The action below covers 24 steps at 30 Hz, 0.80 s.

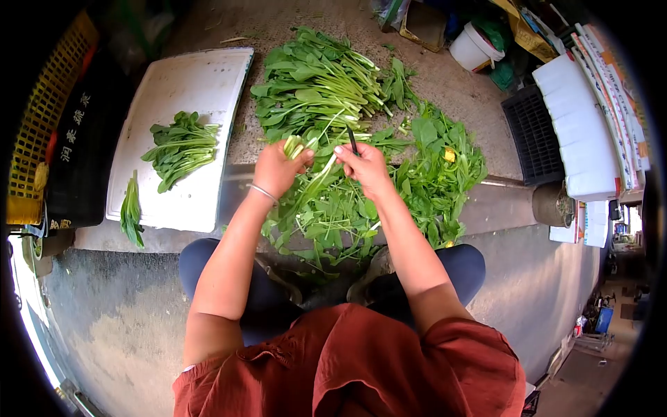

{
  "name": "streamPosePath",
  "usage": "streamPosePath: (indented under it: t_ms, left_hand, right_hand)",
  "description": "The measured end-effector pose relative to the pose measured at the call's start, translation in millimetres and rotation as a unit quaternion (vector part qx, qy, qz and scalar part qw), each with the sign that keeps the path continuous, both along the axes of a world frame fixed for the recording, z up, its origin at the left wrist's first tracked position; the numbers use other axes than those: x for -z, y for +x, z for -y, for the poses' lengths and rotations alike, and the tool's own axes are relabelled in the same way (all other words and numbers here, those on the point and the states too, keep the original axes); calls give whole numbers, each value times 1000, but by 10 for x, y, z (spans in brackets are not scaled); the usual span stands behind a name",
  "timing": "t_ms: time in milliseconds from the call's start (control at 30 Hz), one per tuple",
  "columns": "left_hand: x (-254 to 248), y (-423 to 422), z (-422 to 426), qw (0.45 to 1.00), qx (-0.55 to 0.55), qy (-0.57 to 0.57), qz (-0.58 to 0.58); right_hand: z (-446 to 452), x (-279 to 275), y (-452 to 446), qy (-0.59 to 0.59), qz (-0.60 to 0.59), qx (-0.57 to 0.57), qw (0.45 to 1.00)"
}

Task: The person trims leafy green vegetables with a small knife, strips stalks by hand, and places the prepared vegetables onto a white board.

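Observation:
My left hand, with a bracelet at the wrist, is closed around a few pale stems of leafy greens. My right hand grips a small dark knife that points away from me. A pale stalk hangs by its thumb, and I cannot tell whether those fingers pinch it. Just beyond both hands lies a big heap of leafy greens, its cut stems facing right. Loose leaves and trimmings spread below and right of my hands.
On the left, a white board bears a small bunch of greens, with another sprig at its edge. Beyond it stand black and yellow crates. A white bucket, black crate and white foam boxes stand right.

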<state>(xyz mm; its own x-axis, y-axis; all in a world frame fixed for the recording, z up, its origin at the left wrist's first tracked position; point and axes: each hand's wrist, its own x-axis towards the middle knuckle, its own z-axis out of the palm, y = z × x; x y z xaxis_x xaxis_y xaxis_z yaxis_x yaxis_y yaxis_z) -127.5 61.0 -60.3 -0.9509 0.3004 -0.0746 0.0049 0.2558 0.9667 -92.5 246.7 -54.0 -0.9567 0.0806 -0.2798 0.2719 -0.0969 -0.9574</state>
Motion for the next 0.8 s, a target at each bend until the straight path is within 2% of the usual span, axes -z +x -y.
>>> streamPosePath:
  t_ms: [33,67,133,200,233,267,300,333,400,467,533,567,600,667,700,800]
  left_hand:
    - [-44,21,38,956,-54,-242,-160]
    - [-89,74,49,947,-58,-272,-161]
    - [-184,100,29,937,-41,-315,-144]
    - [-138,92,25,975,26,-197,-97]
    - [-66,97,22,989,61,-82,-106]
    - [-262,145,8,992,93,-74,-33]
    - [-113,104,-13,994,107,-25,-7]
    - [-120,90,-32,993,89,31,67]
    - [-135,52,2,995,71,27,62]
    - [-47,28,7,991,29,111,63]
    - [-9,32,16,984,15,155,83]
    - [-28,24,24,981,14,173,86]
    - [-31,30,32,977,12,191,90]
    - [14,1,62,971,40,214,103]
    - [-27,7,68,969,37,214,119]
    - [-81,9,77,964,33,223,141]
  right_hand:
    - [-44,69,-24,58,-12,-15,998]
    - [-78,129,-18,124,-6,-16,992]
    - [-94,195,1,120,8,-32,992]
    - [-6,75,9,115,21,-44,992]
    - [34,23,0,120,12,-56,991]
    - [60,20,-30,88,30,-71,993]
    - [46,-18,-75,45,11,-88,995]
    - [38,-64,-119,-2,3,-108,994]
    - [-27,-8,-379,66,-61,-9,996]
    - [-220,111,-759,161,-87,116,976]
    - [-395,157,-1038,288,-110,131,942]
    - [-478,201,-1167,317,-54,105,941]
    - [-493,191,-1203,318,-49,104,941]
    - [-493,172,-1282,475,-14,27,879]
    - [-507,179,-1313,430,17,-11,903]
    - [-555,244,-1326,437,7,-12,899]
